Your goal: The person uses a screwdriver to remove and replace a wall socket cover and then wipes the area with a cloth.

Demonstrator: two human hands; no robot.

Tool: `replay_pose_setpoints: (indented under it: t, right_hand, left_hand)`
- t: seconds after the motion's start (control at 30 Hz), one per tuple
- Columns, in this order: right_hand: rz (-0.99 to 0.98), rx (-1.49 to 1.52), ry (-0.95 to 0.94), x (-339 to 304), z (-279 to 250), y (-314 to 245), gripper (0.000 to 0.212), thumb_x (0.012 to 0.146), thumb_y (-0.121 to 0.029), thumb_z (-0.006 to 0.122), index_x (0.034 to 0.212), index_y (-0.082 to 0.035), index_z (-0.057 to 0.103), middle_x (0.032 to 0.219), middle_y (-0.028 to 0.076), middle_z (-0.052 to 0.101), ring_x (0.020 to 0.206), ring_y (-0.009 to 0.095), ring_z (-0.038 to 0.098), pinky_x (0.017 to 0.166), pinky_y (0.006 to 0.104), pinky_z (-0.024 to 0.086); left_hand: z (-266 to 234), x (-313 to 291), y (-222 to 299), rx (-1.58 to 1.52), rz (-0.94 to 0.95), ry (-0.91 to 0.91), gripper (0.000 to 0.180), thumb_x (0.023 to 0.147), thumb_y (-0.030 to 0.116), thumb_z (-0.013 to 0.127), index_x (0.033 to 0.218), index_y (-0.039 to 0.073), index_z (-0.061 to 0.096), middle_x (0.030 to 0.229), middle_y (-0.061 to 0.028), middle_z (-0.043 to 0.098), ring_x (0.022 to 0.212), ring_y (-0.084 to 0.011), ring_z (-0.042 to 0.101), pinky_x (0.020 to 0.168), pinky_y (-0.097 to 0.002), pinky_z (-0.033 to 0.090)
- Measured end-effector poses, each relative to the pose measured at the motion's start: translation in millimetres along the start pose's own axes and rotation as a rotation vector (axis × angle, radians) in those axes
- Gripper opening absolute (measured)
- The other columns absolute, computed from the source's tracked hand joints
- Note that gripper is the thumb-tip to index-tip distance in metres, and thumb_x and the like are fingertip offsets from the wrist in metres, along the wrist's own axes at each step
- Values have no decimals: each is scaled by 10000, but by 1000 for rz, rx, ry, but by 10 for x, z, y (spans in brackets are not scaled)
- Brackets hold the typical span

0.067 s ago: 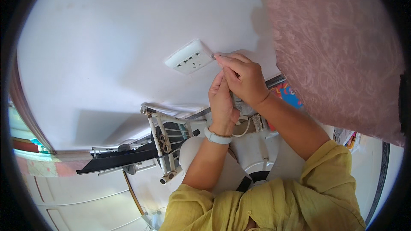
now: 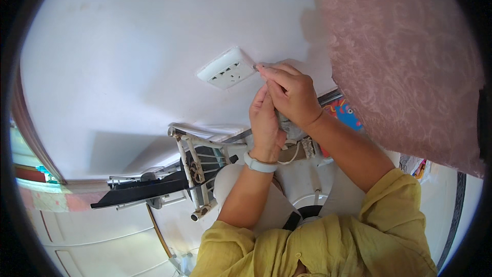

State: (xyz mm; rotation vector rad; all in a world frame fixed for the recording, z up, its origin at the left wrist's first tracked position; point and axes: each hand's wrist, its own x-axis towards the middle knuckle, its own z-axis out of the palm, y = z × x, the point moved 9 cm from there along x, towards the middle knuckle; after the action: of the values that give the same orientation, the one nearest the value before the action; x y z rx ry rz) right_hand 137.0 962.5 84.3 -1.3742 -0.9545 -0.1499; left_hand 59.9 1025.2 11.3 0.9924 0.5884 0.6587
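A white wall socket plate [image 2: 219, 65] with dark slots is set in the pale wall. Its right edge is where the fingertips of my right hand [image 2: 296, 94] pinch together. Something small and dark shows at those fingertips, too little to name. Just below, my left hand [image 2: 265, 123] is raised with its fingers together, up against the right hand's fingers. Whatever it may hold is hidden by the fingers. A pale band circles my left wrist.
A pink patterned cloth [image 2: 405, 61] hangs at the right. Below the socket, a white metal frame [image 2: 192, 169] with a black panel [image 2: 143, 193] leans near the wall. A white cable and a brown box [image 2: 291, 153] lie beyond my knees.
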Motion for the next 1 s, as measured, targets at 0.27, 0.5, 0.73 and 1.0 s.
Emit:
replay_pose_setpoints:
  t: [0.27,0.5,0.73,1.0]
  right_hand:
    - [5,-123,-73,-36,46,-35,258,758,27,570,1000,-30,635,925,137,642,808,261,627,682,298,504]
    - [-50,-61,27,-13,9,-93,259,755,43,563,993,-28,637,913,134,642,798,256,628,678,291,500]
    - [17,-30,57,13,-6,-35,220,773,13,552,971,-33,638,909,129,643,791,260,626,677,314,503]
    - [5,-63,63,-21,-14,28,190,796,-36,554,968,-39,634,928,139,640,815,287,627,687,337,510]
  left_hand:
    - [-48,13,-57,-23,-20,-38,269,930,209,428,1111,37,528,1053,-56,576,944,-146,555,818,-284,459]
    - [-5,-11,15,-39,-23,-72,272,925,205,436,1107,30,538,1057,-56,577,953,-141,554,818,-272,449]
    - [-11,7,44,22,-18,-45,264,920,191,440,1093,18,540,1057,-51,578,970,-137,543,823,-268,442]
    - [-39,23,-75,-74,-79,35,240,920,128,459,1085,-14,560,999,-62,609,918,-115,555,817,-244,432]
